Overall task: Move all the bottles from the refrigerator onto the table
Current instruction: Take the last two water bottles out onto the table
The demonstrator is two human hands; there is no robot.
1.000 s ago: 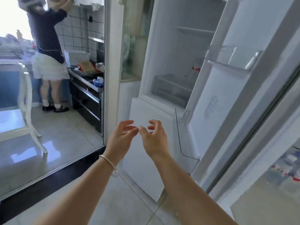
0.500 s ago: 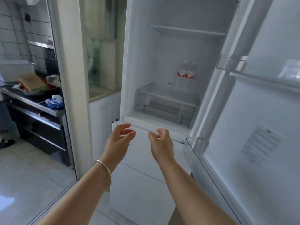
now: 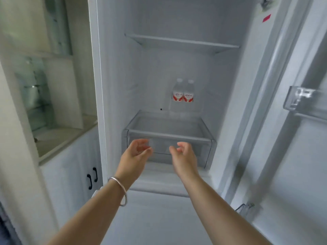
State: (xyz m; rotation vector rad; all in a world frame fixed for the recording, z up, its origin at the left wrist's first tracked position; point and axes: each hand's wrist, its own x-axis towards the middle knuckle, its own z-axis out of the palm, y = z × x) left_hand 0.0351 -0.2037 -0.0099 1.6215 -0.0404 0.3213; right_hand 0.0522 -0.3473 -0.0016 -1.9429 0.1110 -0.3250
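Your left hand and right hand hang before the drawer, fingers loosely curled, holding nothing. The two bottles stand upright, touching, beyond and up-right on the refrigerator shelf; your right is probably nearer.

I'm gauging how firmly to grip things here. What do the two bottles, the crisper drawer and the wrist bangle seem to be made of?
The two bottles: probably thin clear plastic, see-through bodies with red-and-white labels and pale caps.
The crisper drawer: seemingly rigid clear plastic, since the inside shows through its glossy front.
The bangle on the left wrist: likely polished metal, silvery with bright highlights.
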